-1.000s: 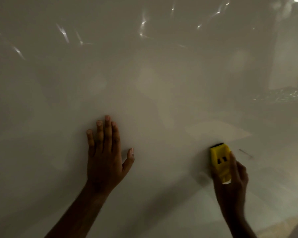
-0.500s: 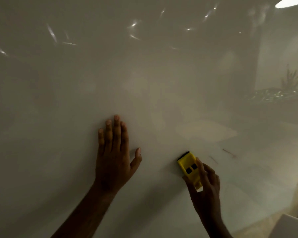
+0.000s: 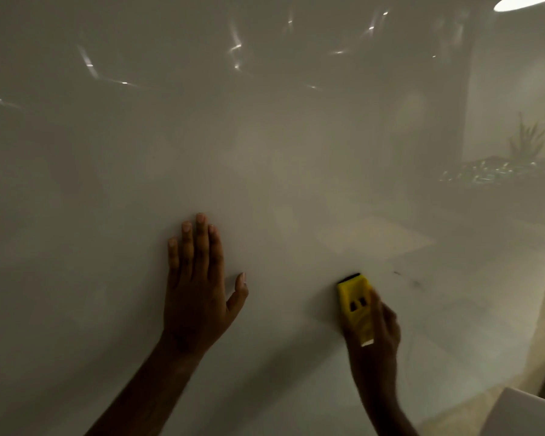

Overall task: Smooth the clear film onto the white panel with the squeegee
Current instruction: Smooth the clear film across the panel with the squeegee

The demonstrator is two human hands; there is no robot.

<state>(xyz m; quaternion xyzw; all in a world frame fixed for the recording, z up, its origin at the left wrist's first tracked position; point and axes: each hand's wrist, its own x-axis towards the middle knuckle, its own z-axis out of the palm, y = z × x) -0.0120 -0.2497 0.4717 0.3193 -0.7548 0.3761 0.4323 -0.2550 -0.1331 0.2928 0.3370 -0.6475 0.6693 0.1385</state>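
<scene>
Fingers of the left hand [image 3: 199, 294] are lying straight and flat on the white panel [image 3: 265, 184], thumb spread aside. Well apart to its right, the right hand [image 3: 373, 335] is curling its grip round the yellow squeegee [image 3: 356, 305], whose black edge is pressing against the glossy clear film [image 3: 296, 253] covering the panel.

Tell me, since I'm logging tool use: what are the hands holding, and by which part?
The right hand grips the yellow squeegee by its lower body, black edge up. The left hand holds nothing, flat on the panel.
</scene>
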